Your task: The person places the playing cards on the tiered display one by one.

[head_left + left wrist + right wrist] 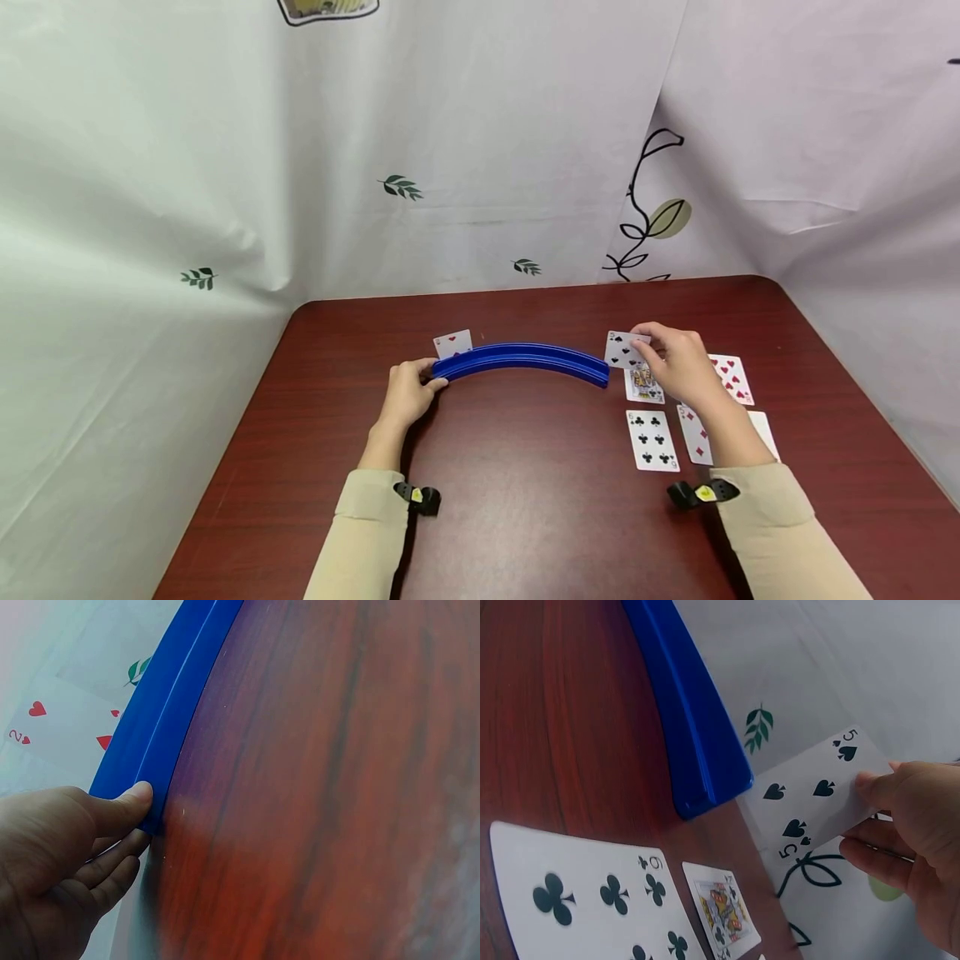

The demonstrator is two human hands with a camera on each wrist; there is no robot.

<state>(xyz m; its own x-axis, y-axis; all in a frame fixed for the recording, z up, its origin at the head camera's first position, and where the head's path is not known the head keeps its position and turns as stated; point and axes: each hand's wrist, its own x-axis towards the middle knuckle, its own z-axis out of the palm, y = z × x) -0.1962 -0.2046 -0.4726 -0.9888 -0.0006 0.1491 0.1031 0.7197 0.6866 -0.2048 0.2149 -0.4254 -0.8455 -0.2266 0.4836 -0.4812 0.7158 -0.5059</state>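
Note:
The left hand [408, 393] pinches the left end of a curved blue card holder [525, 356], thumb on its near side in the left wrist view. Behind that end stands a two of hearts [452, 343]. At the right, the right hand [678, 367] pinches a five of spades [817, 791] between thumb and fingers, beside the holder's right end. Just below this card lies a king of clubs [643, 386], and nearer the front a six of clubs [652, 440].
Right of the six lies a diamond card [696, 435], partly under the right forearm, with another card [763, 433] beyond it. A hearts card [732, 379] lies behind them. White patterned cloth [480, 150] hangs around the brown table [525, 500].

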